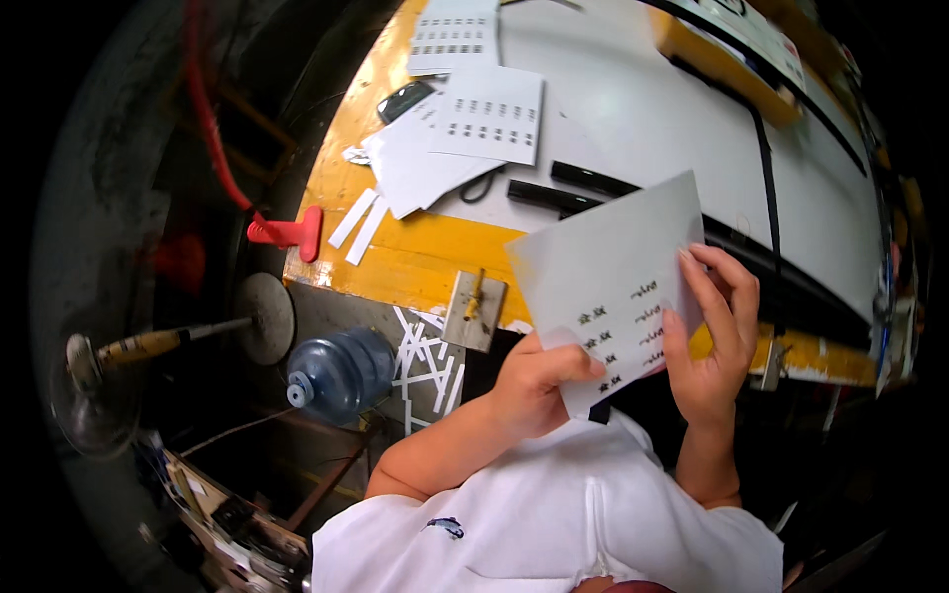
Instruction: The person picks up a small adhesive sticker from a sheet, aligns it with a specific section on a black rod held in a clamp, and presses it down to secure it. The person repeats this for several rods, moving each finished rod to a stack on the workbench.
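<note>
A whitish printed sheet (pixel 603 257) is tilted up in front of my chest, with rows of black marks on its lower part. My left hand (pixel 542 385) grips its lower left corner, thumb on the printed face and the other fingers behind. At the right edge, my right hand (pixel 717 341) has its thumb on the front and bent fingers along the margin. Beyond the sheet lie two black bars (pixel 593 178), partly covered by it. Farther left, a stack of white printed sheets (pixel 489 114) rests on the table beside a dark rounded object (pixel 405 101).
Two white paper strips (pixel 358 225) lie near the yellow table edge (pixel 395 262). A red clamp-like piece (pixel 301 235) and a metal clamp (pixel 474 311) sit along that edge. Below are scattered paper strips (pixel 427 366), a blue water jug (pixel 341 376) and a fan (pixel 94 366).
</note>
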